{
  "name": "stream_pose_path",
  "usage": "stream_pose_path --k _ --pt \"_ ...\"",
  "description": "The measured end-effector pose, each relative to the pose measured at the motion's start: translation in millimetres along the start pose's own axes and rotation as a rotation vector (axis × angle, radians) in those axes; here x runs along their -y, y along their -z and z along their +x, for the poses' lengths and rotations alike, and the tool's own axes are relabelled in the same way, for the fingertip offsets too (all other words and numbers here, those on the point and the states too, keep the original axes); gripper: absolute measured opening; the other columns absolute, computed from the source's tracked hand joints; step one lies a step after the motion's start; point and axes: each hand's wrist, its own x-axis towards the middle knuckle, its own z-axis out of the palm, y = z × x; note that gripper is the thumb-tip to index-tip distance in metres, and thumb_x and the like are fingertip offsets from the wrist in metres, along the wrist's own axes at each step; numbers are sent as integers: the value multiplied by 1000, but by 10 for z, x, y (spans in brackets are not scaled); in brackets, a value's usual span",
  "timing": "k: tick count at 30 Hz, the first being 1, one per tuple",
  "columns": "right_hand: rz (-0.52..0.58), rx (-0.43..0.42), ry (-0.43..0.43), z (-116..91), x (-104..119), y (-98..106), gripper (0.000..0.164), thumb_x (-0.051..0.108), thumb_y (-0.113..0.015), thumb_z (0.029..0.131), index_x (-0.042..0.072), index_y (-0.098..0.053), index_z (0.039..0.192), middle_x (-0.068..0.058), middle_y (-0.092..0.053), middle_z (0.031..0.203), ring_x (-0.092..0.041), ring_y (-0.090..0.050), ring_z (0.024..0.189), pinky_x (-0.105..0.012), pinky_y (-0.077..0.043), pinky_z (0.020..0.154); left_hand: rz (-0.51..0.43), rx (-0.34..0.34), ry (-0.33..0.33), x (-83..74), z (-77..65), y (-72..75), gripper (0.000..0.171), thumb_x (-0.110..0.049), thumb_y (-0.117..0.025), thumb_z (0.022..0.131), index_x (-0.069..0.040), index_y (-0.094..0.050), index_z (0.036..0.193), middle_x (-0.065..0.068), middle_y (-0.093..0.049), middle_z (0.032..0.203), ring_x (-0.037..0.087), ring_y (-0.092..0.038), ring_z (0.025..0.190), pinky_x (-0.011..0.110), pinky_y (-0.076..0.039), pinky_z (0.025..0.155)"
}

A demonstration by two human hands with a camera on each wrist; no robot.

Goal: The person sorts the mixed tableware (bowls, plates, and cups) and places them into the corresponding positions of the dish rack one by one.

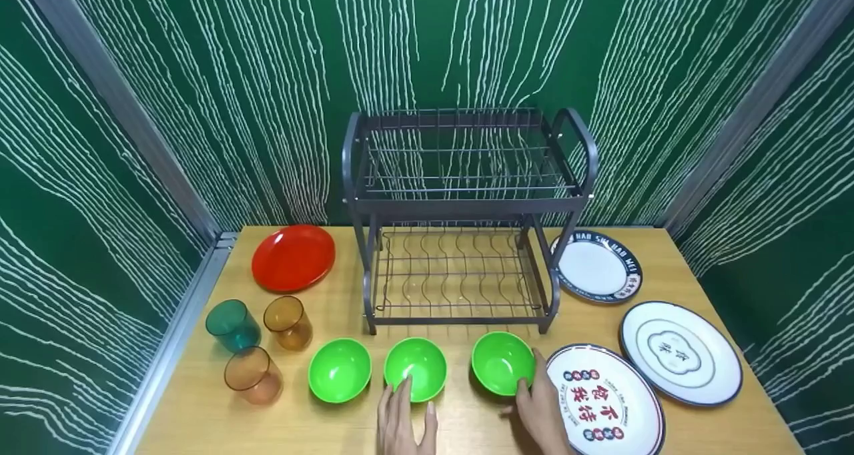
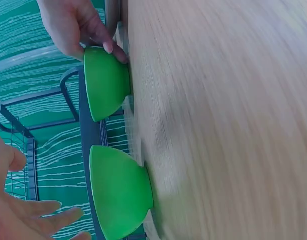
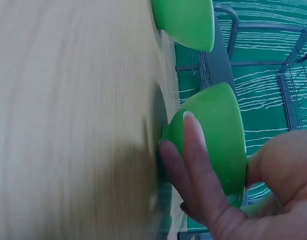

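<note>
Gripping rightmost green bowl (image 1: 500, 361) in front of rack (image 1: 467, 206): right hand (image 1: 540, 405), fingers (image 3: 196, 155) low, thumb near rim. Advised: level handling, clear of lettered plate (image 1: 606, 401). Left hand (image 1: 402, 423), empty, fingers loose, near middle bowl (image 1: 425, 371).

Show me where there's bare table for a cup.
Bare table shows in front of the left bowl, and between the red plate and the rack. A narrow gap separates the middle bowl from the right bowl. It's crowded among the white plates and the cups.

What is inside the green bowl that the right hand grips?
Nothing shows inside that green bowl; its inner base is visible. The right hand covers a little of its rim.
</note>
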Motion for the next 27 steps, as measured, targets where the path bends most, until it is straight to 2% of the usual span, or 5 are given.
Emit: stream_pose_path --k 5,13,18,24,27 --pt "9 -3 20 -9 1 2 55 -8 -42 91 -11 -23 142 -34 -32 141 -46 -34 129 -53 -28 107 -38 -21 17 -20 18 -40 51 -14 -74 76 -2 -58 124 12 -64 115 39 -53 111 53 -49 84" --pt "75 -41 174 -114 95 -19 51 -14 -46 88 -9 -35 137 -32 -42 136 -45 -43 123 -52 -36 101 -74 -77 6 -98 89 -82 46 -10 -74 75 -3 -62 119 8 -65 111 29 -56 106 45 -51 82" --pt "127 1 170 -195 245 6 52 -12 -46 89 -4 -36 139 -32 -41 137 -47 -43 123 -51 -44 92 -145 12 97 -212 142 -70 45 -16 -72 82 -7 -59 124 5 -62 117 22 -55 110 42 -50 89" --pt "203 65 153 -272 403 47 52 -9 -47 92 1 -35 141 -29 -40 139 -47 -45 121 -46 -51 86 -253 105 163 -295 184 -76 48 -27 -66 90 -6 -54 131 9 -59 125 26 -55 115 46 -47 93" --pt "214 75 172 -304 459 55 51 -8 -49 92 2 -36 141 -29 -42 138 -46 -48 119 -45 -51 85 -324 190 196 -322 197 -67 52 -32 -60 93 -7 -48 137 11 -54 132 28 -53 117 47 -46 94"
